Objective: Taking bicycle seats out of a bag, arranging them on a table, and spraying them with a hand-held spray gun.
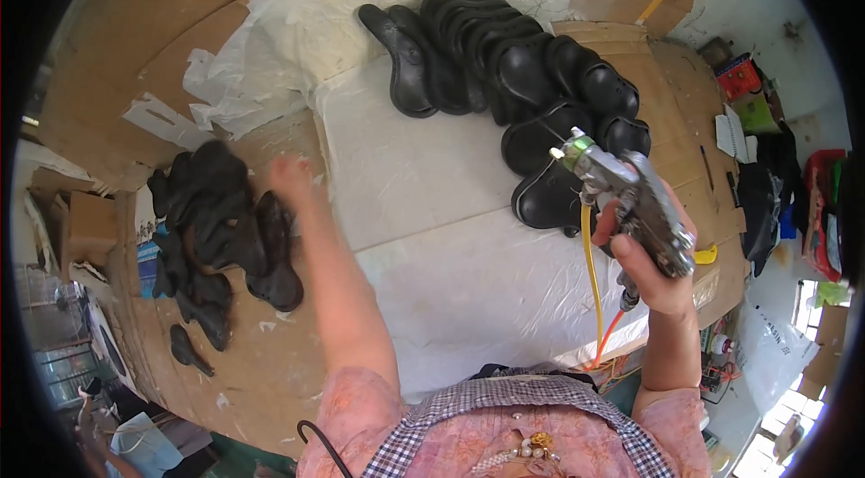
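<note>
In my right hand (644, 271) is a metal spray gun (631, 203) with a green ring near its nozzle, pointing left and away from me. A yellow hose (591, 253) and an orange one run down from it. Just beyond its nozzle lie glossy black shoe soles (546, 194), part of a curved, overlapping row (523, 72) on the white sheet. My left hand (293, 182) is stretched out to the left, its fingers smeared by motion. Beside it stands a single black sole (275, 253), at the edge of a heap of duller black soles (212, 208); whether I touch it is unclear.
White plastic sheeting (423, 181) covers the middle of the cardboard-topped table (261, 352). Cardboard walls (135, 54) enclose the far side. One small black piece (190, 349) lies near left. Tools and a red crate (822, 208) sit beyond the right edge.
</note>
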`<action>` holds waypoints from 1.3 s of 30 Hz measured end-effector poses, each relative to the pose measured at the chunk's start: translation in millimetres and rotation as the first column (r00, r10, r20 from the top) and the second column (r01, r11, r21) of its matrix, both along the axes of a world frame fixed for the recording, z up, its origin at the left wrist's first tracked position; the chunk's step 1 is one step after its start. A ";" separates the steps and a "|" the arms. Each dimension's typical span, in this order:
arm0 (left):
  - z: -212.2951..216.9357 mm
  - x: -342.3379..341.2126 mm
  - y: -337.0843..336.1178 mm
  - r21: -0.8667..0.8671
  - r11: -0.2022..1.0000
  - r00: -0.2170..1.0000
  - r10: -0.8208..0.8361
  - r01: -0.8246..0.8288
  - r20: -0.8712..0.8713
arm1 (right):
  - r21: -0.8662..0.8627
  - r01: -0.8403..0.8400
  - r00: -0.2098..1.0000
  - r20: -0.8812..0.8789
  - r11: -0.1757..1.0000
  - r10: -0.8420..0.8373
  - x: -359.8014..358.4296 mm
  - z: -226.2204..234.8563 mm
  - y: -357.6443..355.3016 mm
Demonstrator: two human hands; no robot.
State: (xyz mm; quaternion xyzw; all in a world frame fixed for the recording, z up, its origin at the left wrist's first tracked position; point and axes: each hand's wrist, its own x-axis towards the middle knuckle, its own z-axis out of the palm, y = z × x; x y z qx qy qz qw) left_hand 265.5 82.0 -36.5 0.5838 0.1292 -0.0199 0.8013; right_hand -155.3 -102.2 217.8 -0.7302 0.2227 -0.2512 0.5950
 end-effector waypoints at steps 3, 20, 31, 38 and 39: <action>-14.9 -30.9 -114.9 -0.021 0.879 0.862 -0.472 0.476 -0.186 | 0.030 -0.044 0.995 0.090 0.999 0.041 -8.0 -3.1 -3.1; 1.1 -65.9 14.6 -0.065 0.639 0.623 -0.764 0.766 -0.169 | 0.082 -0.142 0.986 0.100 0.986 0.134 -22.5 0.8 10.2; 14.9 -113.3 67.1 -0.396 0.915 0.905 -0.102 -0.078 -0.414 | -0.028 -0.068 0.964 -0.260 0.997 0.058 -210.7 7.1 76.4; -17.9 -227.7 -52.4 -0.186 0.761 0.677 -0.642 0.622 -0.361 | -0.224 0.175 0.860 -0.439 0.959 -0.259 -305.8 46.9 92.9; -21.1 -245.6 -70.5 -0.138 0.701 0.618 -0.690 0.700 -0.376 | -0.285 0.161 0.847 -0.451 0.945 -0.280 -312.8 47.4 89.1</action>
